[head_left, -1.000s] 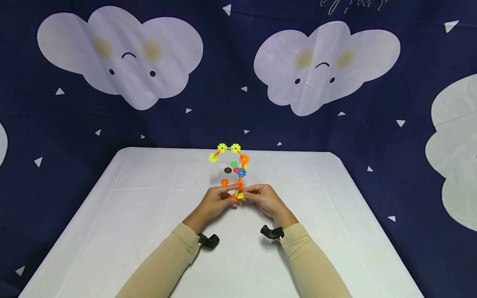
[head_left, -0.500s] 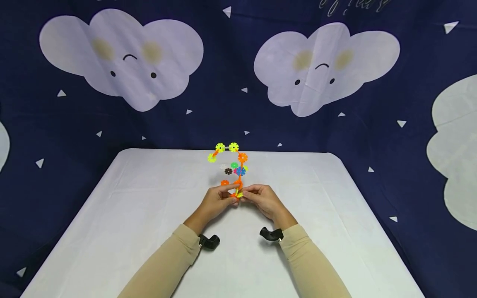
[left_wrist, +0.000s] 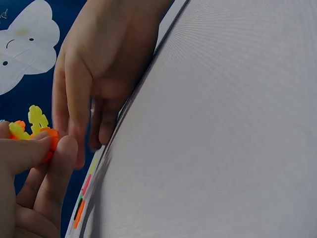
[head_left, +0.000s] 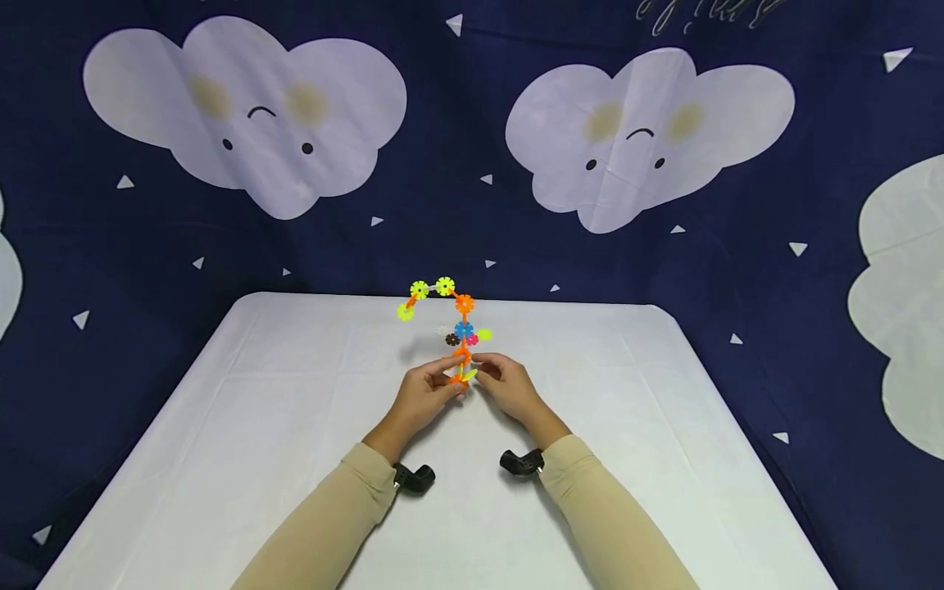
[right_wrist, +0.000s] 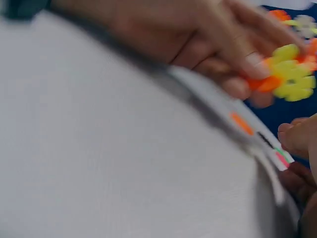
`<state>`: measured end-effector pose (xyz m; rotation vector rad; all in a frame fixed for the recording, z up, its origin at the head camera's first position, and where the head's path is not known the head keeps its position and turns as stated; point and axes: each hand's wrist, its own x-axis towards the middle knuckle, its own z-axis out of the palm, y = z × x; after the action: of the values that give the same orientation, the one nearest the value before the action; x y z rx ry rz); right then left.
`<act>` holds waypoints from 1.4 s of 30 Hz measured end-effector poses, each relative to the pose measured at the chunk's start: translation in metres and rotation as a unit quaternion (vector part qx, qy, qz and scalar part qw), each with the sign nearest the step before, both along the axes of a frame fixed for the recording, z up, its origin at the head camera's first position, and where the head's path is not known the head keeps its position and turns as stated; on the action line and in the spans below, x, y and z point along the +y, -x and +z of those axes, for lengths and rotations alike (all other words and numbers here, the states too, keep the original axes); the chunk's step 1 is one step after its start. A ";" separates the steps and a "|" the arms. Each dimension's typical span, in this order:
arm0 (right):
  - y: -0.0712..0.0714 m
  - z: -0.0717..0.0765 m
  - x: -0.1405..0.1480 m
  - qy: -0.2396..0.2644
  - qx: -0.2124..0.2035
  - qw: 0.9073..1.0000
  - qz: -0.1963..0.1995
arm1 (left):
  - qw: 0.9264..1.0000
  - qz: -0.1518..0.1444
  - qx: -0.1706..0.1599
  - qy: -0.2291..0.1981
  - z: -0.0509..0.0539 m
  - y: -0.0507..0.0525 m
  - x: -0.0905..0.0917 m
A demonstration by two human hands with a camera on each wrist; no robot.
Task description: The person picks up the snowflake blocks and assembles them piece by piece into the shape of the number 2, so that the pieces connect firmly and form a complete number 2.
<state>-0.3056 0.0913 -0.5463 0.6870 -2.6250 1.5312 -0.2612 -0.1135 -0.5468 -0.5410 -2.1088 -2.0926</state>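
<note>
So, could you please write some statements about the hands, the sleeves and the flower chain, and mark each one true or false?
1. The left hand pinches an orange piece low on the flower chain. True.
2. The top of the flower chain is blue. False: two yellow pieces are there.
3. The right hand is near the bottom of the flower chain. True.
4. The person's sleeves are black. False: the sleeves are beige.
</note>
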 end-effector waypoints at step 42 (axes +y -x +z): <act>-0.003 0.001 0.002 0.156 -0.041 0.985 -0.056 | 1.000 0.018 0.013 -0.006 -0.002 0.002 -0.004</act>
<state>-0.3028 0.0933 -0.5455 0.4523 -2.3479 1.9110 -0.2633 -0.1170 -0.5490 -0.5209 -2.0759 -2.0658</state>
